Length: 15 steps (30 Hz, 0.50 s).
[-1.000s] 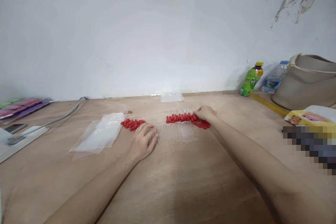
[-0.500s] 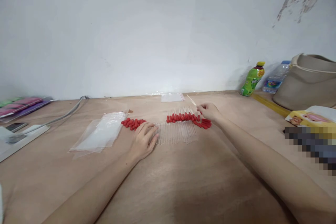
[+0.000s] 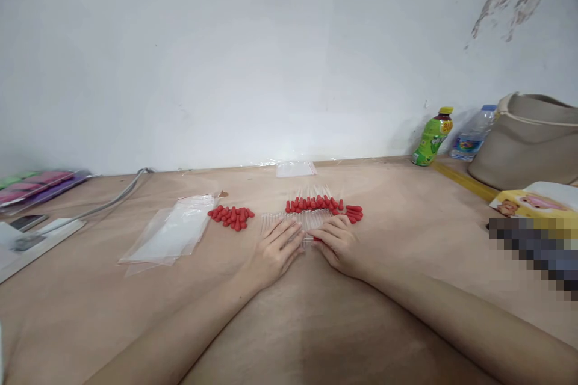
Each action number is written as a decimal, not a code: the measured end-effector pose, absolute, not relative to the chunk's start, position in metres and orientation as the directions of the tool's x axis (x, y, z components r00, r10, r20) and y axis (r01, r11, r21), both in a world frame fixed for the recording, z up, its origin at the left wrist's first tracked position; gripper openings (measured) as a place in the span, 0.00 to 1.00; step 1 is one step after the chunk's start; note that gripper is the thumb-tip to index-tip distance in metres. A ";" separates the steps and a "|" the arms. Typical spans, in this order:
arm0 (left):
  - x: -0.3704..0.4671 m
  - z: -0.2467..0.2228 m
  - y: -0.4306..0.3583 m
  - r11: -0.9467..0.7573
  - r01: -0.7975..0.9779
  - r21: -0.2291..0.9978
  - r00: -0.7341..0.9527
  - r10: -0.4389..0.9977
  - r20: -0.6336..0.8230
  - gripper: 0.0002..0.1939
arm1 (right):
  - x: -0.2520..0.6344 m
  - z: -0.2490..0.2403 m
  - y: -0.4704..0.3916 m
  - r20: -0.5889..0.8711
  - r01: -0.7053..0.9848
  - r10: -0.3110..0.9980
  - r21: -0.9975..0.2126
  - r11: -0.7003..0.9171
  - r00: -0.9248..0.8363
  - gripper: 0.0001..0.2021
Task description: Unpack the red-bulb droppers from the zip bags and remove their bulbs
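My left hand point(image 3: 277, 251) is closed just in front of a row of thin clear glass tubes point(image 3: 270, 219), its fingertips near one end of a glass tube. Facing it, my right hand point(image 3: 338, 245) pinches a small red rubber bulb point(image 3: 317, 239), mostly hidden by the fingers. A short length of clear tube shows between the two hands. Behind them lie several glass droppers point(image 3: 311, 201) with red bulbs toward me and tips toward the wall. More loose red bulbs point(image 3: 354, 213) lie at their right, and a pile of red bulbs point(image 3: 232, 216) is to the left.
Clear plastic bags point(image 3: 174, 231) lie left of the bulb pile, and another bag point(image 3: 295, 169) is by the wall. At the right stand a green bottle point(image 3: 432, 138), a water bottle point(image 3: 472, 135) and a beige bucket-like bag point(image 3: 526, 144). A grey cable point(image 3: 121, 192) runs at left.
My right hand has come down and toward me from the back of the droppers, where it held a thin stick-like tube. My left hand has moved right, from beside the bulb pile to meet it.
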<state>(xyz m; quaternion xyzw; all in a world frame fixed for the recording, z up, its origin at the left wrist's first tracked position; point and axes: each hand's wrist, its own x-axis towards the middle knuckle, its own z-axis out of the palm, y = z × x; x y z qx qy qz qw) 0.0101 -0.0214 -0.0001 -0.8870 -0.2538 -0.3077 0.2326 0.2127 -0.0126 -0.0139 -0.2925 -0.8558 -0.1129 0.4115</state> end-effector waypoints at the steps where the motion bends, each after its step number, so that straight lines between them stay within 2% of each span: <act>1: 0.011 -0.001 -0.021 -0.765 0.590 -0.259 0.680 0.298 0.670 0.12 | 0.211 -0.012 -0.014 0.766 0.579 0.399 -0.042 0.814 -0.505 0.09; 4: 0.011 -0.003 -0.020 -0.778 0.582 -0.235 0.661 0.286 0.693 0.08 | 0.206 -0.007 -0.018 0.750 0.578 0.397 -0.025 0.816 -0.529 0.08; 8: 0.010 -0.004 -0.020 -0.784 0.579 -0.222 0.652 0.282 0.704 0.07 | 0.205 -0.006 -0.019 0.751 0.619 0.404 0.007 0.786 -0.521 0.07; 15: 0.008 -0.007 -0.021 -0.800 0.554 -0.230 0.689 0.285 0.667 0.08 | 0.205 -0.008 -0.016 0.739 0.558 0.313 0.101 0.824 -0.596 0.06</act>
